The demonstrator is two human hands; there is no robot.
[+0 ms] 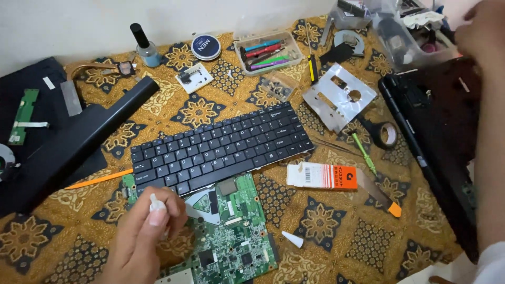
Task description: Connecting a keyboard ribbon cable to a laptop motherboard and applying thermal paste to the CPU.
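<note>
Left hand (142, 234) pinches a small white plastic tube (156, 202) over the green laptop circuit board (231, 236), just below the black keyboard (221, 147). Tube looks light, soft, squeezable: best gripped mid-body, lightly. Right hand (481, 31) blurred at the black laptop chassis (442, 137); grip unclear.

Cloth (336, 231): brown-gold ground, dark medallions with cream flower motifs, repeated all over. Keyboard (221, 147): black keys, white lettering. Circuit board (231, 236): green, with small black chips and silver patches. Small box (322, 176): white at one end, orange at the other. Cone-shaped cap (292, 239): white. Screwdriver (364, 153): green handle. Tape roll (383, 133): black. Metal plate (339, 97): pale silver. Round tin (205, 47): dark blue lid. Tray of pens (267, 52): red, blue, green, purple.
</note>
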